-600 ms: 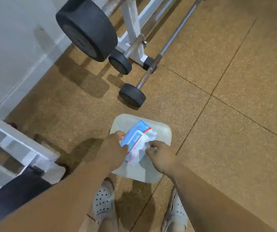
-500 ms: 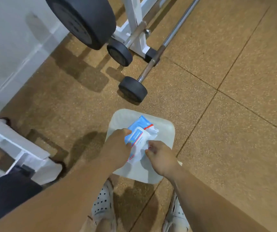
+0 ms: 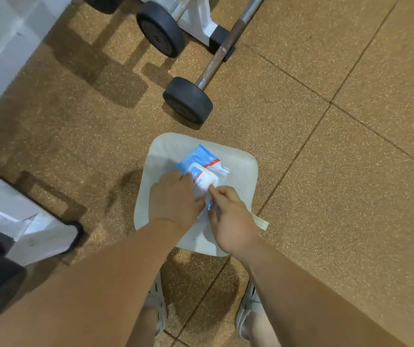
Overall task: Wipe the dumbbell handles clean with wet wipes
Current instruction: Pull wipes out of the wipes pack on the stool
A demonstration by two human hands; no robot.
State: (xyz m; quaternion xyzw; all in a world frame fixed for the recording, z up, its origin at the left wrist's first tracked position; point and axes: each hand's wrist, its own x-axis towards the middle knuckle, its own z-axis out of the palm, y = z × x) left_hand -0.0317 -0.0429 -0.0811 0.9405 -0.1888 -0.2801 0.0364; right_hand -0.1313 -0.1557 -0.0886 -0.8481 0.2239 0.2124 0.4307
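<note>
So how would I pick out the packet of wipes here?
On the brown speckled floor, find the pale square padded seat. The soft blue-and-white plastic wipes packet lies on it, held by the left hand and pinched by the right hand; nothing else shows bright print and a red stripe.

Two hands [image 3: 175, 196] [image 3: 233, 221], one wipes pack [image 3: 202, 166]

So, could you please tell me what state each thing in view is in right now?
wet wipes pack, lying on the stool seat, held by both hands, no wipe clearly pulled out
stool seat, level, bearing the pack
left hand, holds the pack down at its left edge
right hand, pinches the pack's white part
dumbbell, lying on the floor, untouched by either hand
</note>
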